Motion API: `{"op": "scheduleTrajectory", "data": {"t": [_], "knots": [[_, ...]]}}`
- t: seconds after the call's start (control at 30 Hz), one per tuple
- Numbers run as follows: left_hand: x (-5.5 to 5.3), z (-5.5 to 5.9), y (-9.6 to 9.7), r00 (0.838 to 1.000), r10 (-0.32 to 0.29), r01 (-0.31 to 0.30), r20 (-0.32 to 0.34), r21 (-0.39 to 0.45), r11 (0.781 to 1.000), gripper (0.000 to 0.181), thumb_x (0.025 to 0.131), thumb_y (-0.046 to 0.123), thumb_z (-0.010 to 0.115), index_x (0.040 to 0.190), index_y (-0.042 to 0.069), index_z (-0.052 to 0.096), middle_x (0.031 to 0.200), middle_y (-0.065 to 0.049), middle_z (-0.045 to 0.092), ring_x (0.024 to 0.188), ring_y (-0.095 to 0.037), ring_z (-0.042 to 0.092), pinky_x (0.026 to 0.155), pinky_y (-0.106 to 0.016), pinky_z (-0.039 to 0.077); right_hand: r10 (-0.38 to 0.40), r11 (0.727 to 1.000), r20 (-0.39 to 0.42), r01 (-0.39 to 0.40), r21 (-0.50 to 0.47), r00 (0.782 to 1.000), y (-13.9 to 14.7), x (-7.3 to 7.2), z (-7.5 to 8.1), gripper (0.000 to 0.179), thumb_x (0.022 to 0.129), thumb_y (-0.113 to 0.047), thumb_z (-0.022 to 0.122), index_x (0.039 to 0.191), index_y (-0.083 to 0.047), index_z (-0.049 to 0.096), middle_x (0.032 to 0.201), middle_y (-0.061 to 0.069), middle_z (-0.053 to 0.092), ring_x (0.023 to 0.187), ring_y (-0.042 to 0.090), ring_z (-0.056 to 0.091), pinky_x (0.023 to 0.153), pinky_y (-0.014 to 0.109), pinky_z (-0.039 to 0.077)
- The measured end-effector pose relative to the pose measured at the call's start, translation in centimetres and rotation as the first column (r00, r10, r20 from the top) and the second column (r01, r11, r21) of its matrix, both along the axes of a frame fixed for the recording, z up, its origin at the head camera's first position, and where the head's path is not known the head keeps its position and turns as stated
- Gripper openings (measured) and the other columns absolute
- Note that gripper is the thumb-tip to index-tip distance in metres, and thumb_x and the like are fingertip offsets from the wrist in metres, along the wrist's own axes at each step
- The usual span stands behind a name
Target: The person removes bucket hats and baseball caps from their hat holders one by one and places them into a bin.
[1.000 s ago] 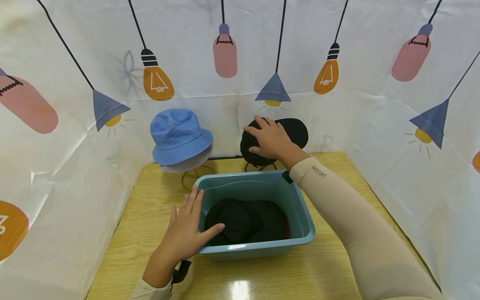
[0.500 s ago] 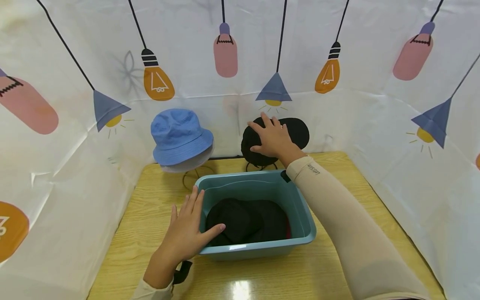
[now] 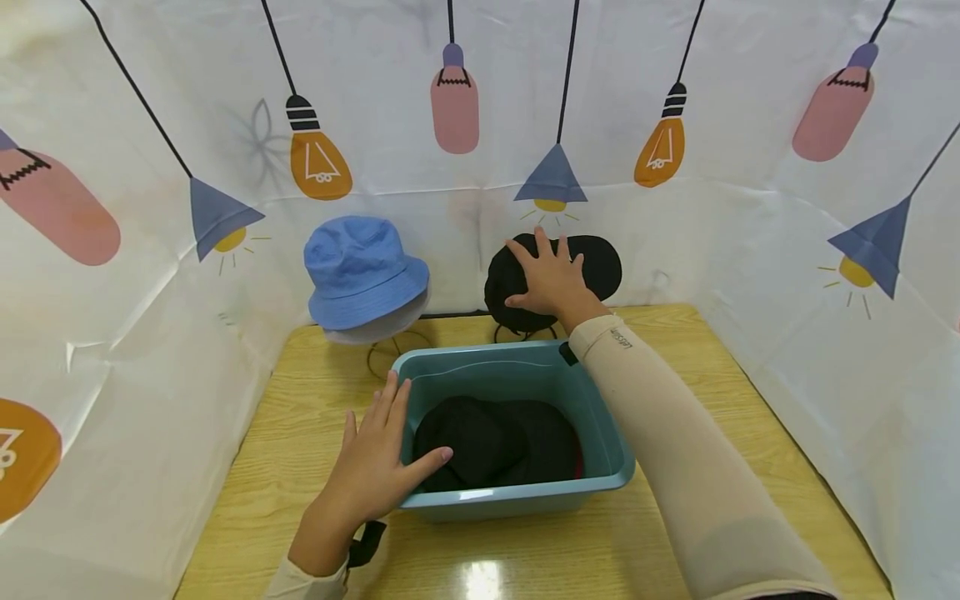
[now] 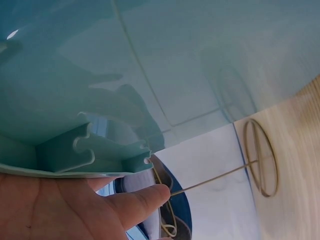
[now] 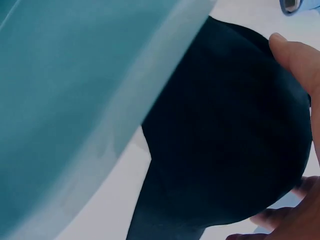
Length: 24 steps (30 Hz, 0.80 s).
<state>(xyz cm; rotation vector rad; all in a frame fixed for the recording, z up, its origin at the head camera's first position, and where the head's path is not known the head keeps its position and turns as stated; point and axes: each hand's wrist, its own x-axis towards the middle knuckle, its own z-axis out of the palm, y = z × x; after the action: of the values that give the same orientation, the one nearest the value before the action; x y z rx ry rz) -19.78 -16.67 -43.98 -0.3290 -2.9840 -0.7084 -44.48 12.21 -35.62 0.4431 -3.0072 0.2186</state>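
My left hand (image 3: 371,467) rests with straight fingers against the left rim of a teal plastic bin (image 3: 517,498); in the left wrist view its palm lies along the bin's edge. Inside the bin lies a black hat (image 3: 480,442) with a bit of red at its right edge. Beyond the bin, a black cap (image 3: 602,267) sits on a wire stand (image 3: 506,333), brim to the right. My right hand (image 3: 553,283) reaches over this cap with spread fingers. Seen from the right wrist, thumb and fingers stand around the dark crown (image 5: 230,125).
A light blue bucket hat (image 3: 360,275) hangs on another wire stand (image 3: 382,354) at the back left of the wooden table (image 3: 300,433). White sheeting (image 3: 465,217) printed with lamps encloses the back and sides. The right forearm passes over the bin's right rim.
The right hand's fingers have spread wider over the black cap and shifted slightly right. The left hand, the bin and both hats on the stands keep their places.
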Motion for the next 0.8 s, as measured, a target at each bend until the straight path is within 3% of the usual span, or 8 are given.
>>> {"op": "scheduleTrajectory", "data": {"t": [0.23, 0.43, 0.57, 0.8], "knots": [[0.03, 0.13, 0.06, 1.000, 0.001, -0.001, 0.003, -0.008, 1.000, 0.113, 0.087, 0.086, 0.050, 0.168, 0.015, 0.016, 0.176, -0.006, 0.001, 0.159, -0.039, 0.017, 0.116, -0.080, 0.006, -0.044, 0.999, 0.029, 0.045, -0.017, 0.999, 0.34, -0.34, -0.50, 0.116, 0.080, -0.063, 0.082, 0.166, -0.042, 0.008, 0.174, 0.015, -0.013, 0.154, 0.060, 0.001, 0.112, 0.084, 0.016], [0.07, 0.30, 0.11, 1.000, 0.003, -0.003, -0.002, -0.003, 1.000, 0.111, 0.089, 0.081, 0.055, 0.168, 0.014, 0.016, 0.176, -0.006, 0.001, 0.159, -0.039, 0.018, 0.117, -0.080, 0.007, -0.059, 0.996, 0.064, 0.063, -0.062, 0.996, 0.44, -0.55, -0.56, 0.111, 0.085, -0.056, 0.081, 0.166, -0.045, 0.006, 0.173, 0.015, -0.014, 0.155, 0.057, 0.000, 0.110, 0.085, 0.020], [0.09, 0.38, 0.12, 1.000, 0.002, -0.002, -0.001, -0.006, 1.000, 0.110, 0.089, 0.080, 0.057, 0.168, 0.014, 0.016, 0.176, -0.005, 0.001, 0.159, -0.038, 0.018, 0.116, -0.080, 0.007, -0.071, 0.992, 0.066, 0.077, -0.100, 0.995, 0.53, -0.50, -0.62, 0.106, 0.087, -0.051, 0.081, 0.165, -0.045, 0.010, 0.173, 0.017, -0.006, 0.155, 0.055, 0.008, 0.108, 0.082, 0.029], [0.18, 0.43, 0.07, 1.000, 0.004, -0.004, 0.005, -0.017, 1.000, 0.113, 0.087, 0.085, 0.051, 0.168, 0.014, 0.017, 0.176, -0.005, 0.001, 0.160, -0.037, 0.018, 0.116, -0.080, 0.008, -0.067, 0.991, 0.045, 0.071, -0.111, 0.997, 0.63, -0.25, -0.48, 0.102, 0.088, -0.050, 0.080, 0.166, -0.041, 0.016, 0.171, 0.022, 0.005, 0.147, 0.056, 0.027, 0.099, 0.066, 0.051]]}}
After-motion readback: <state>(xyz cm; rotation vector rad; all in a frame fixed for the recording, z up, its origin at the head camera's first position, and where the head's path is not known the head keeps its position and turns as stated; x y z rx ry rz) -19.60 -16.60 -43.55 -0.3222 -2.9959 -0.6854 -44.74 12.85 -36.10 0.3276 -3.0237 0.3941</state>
